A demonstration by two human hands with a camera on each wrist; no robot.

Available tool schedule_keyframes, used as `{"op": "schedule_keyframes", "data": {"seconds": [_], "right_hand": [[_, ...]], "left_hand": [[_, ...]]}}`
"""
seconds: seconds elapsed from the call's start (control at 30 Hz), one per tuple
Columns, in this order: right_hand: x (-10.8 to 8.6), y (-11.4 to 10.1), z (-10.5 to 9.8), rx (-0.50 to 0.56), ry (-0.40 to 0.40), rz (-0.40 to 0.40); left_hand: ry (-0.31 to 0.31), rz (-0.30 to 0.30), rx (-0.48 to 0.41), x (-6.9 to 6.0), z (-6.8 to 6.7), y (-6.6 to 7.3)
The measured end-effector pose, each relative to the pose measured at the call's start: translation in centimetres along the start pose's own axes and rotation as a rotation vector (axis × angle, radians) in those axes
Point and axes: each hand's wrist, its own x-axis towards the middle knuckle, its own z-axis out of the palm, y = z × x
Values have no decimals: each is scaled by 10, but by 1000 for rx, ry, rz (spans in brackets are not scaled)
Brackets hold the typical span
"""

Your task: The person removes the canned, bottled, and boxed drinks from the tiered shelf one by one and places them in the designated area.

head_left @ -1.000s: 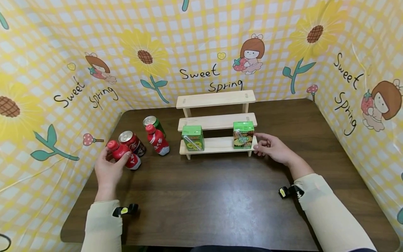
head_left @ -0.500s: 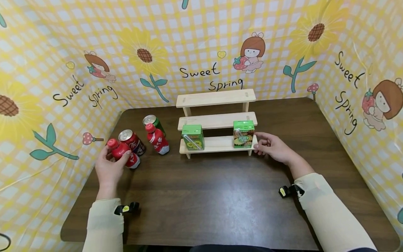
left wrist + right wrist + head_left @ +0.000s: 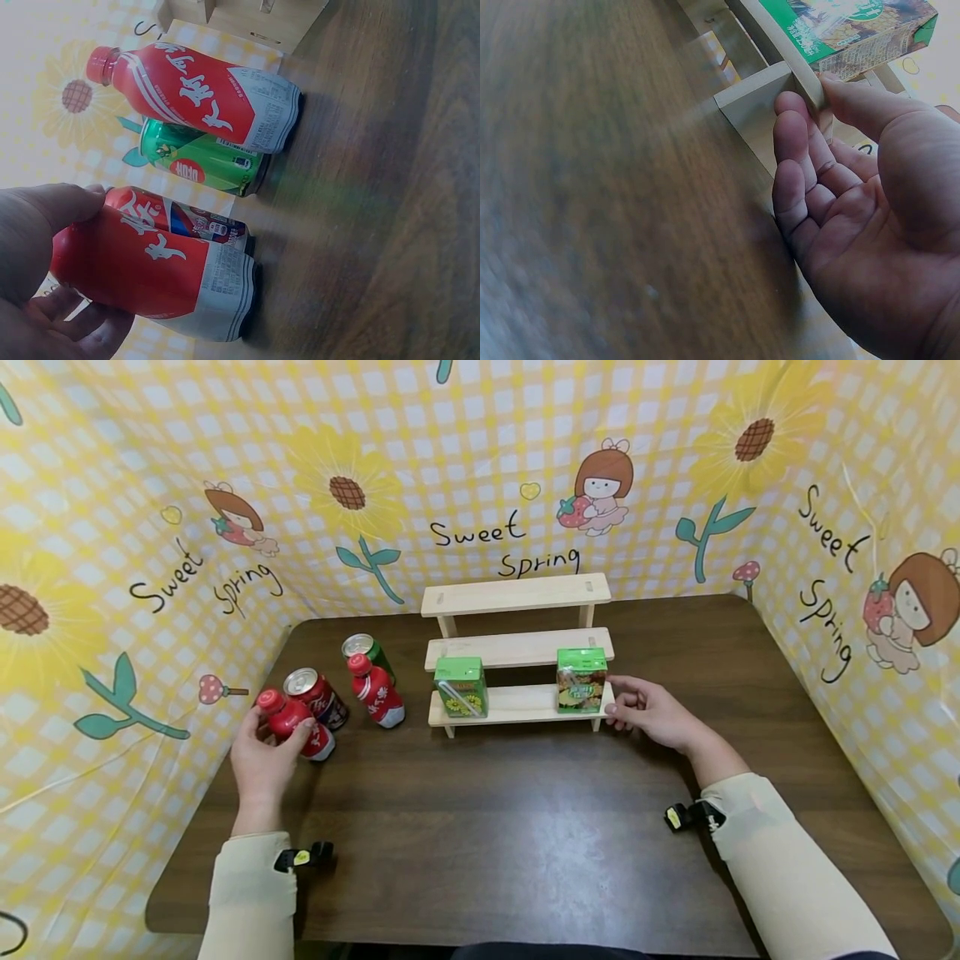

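My left hand (image 3: 262, 760) grips a red bottle (image 3: 288, 717) at the table's left; in the left wrist view thumb and fingers wrap the bottle (image 3: 142, 262) near its top. A dark red can (image 3: 318, 700) stands right behind it. My right hand (image 3: 656, 717) pinches the right end of the wooden shelf's lowest step (image 3: 521, 704); the right wrist view has the thumb above and fingers below the board (image 3: 810, 82). Two green boxes sit on that step, one at the left (image 3: 461, 687), the other at the right (image 3: 581, 682) beside my right hand.
A second red bottle (image 3: 377, 692) stands in front of a green can (image 3: 363, 648), left of the shelf. The shelf's middle step (image 3: 517, 649) and top step (image 3: 517, 596) hold nothing. Patterned cloth (image 3: 480, 460) surrounds the table (image 3: 480, 843) at the back and sides.
The red bottle in my left hand is slightly more upright than a second ago, its top shifted a little. My right hand keeps its hold on the shelf end.
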Motion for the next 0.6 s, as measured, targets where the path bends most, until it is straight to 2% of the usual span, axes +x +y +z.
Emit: {"op": "schedule_keyframes", "data": {"seconds": [0.33,0.47,0.6], "right_hand": [[0,0,0,8,0,-4],[0,1,0,9,-3,-9],[0,2,0,5,0,-11]], "left_hand": [[7,6,-68,-1,0,-1],[21,25,-116,2,-5,2],[49,71,-121,0,-13,10]]}}
